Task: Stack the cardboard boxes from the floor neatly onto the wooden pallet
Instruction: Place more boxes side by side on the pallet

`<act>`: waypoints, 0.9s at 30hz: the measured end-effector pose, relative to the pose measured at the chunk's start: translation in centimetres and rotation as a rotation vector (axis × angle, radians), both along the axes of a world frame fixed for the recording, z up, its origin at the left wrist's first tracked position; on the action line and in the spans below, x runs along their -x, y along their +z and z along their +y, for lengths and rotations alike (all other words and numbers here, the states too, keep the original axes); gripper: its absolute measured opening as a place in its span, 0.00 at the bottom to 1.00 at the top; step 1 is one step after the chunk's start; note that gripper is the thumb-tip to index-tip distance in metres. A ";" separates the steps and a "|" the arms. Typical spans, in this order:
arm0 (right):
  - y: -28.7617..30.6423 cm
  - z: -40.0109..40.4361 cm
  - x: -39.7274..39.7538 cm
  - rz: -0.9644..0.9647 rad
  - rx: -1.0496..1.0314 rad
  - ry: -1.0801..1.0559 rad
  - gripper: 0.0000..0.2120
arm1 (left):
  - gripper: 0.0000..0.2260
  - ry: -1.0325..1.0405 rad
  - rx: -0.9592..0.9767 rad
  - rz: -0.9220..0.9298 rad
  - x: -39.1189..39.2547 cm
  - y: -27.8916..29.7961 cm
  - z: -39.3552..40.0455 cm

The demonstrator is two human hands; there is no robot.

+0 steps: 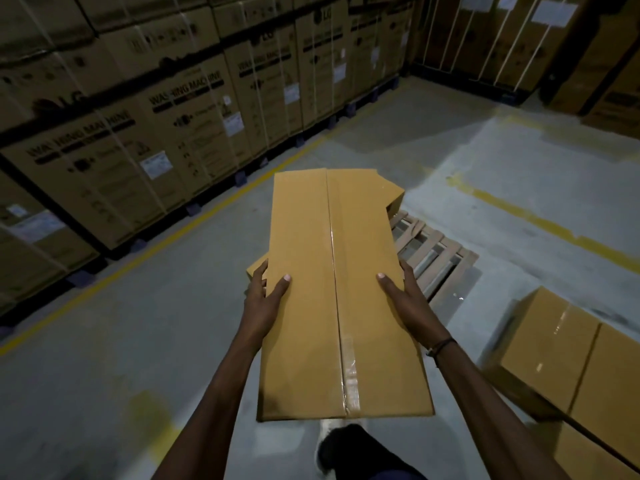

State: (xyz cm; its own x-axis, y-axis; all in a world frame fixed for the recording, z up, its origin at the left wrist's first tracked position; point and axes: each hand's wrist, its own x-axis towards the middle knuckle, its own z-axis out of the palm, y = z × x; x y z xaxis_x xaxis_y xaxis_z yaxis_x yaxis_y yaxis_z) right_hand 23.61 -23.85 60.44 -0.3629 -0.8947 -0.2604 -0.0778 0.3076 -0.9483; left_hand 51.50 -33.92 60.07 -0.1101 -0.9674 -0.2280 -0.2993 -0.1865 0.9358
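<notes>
Head view: dark shoe (341,448) at the bottom edge on the grey concrete floor (138,341), which looks smooth with worn yellow painted lines. Just above it, a long rectangular cardboard box (332,289) is held off the floor, plain tan corrugated, with clear glossy tape down the centre seam; the far right corner flap is bent open. Left hand (265,299) grips the left long edge, thumb lying flat on top, fingers curled down the side. Right hand (403,296) grips the right long edge the same way, thumb on top; a dark cord band sits on that wrist. Box hangs over the near left part of the wooden pallet (436,254), pale rough slats with gaps, lying flat on the floor. A corner of another tan box (254,270) peeks out beneath the held one at the left; cannot tell what it rests on. Taped floor boxes (554,348), same tan board, sit right of the pallet, slightly apart from it. Printed washing-machine cartons (166,133), strapped with white bands, form a stacked wall on dark pallets along the left and back.
</notes>
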 end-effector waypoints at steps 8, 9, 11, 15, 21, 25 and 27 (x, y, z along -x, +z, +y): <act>-0.8 -9.4 2.3 -0.034 0.012 -0.062 0.43 | 0.36 -0.067 0.016 -0.038 2.4 0.0 -11.2; -0.8 -10.3 2.5 -0.037 0.013 -0.075 0.42 | 0.34 -0.077 0.019 -0.040 2.9 0.1 -12.4; -0.8 -12.0 3.0 -0.035 0.005 -0.092 0.40 | 0.31 -0.086 0.032 -0.060 3.7 -0.1 -14.7; -0.8 -15.3 3.5 -0.036 -0.015 -0.123 0.40 | 0.30 -0.110 0.028 -0.077 4.8 -0.1 -18.9; -1.0 -20.8 3.4 -0.016 -0.023 -0.214 0.38 | 0.31 -0.194 0.000 -0.060 5.9 -0.9 -26.7; -0.5 -25.2 2.3 -0.001 -0.010 -0.300 0.34 | 0.30 -0.285 -0.002 -0.034 6.5 -1.1 -33.2; -0.4 -27.5 1.6 -0.004 -0.005 -0.348 0.34 | 0.30 -0.334 0.008 -0.015 6.7 -1.1 -36.6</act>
State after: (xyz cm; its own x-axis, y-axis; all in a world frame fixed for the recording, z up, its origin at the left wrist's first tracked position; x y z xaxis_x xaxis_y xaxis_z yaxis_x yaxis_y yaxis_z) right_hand 21.97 -51.35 60.05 -0.6447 -0.7164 -0.2668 0.0363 0.3199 -0.9467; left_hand 44.84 -70.51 59.01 -0.4179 -0.8803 -0.2246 -0.3565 -0.0685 0.9318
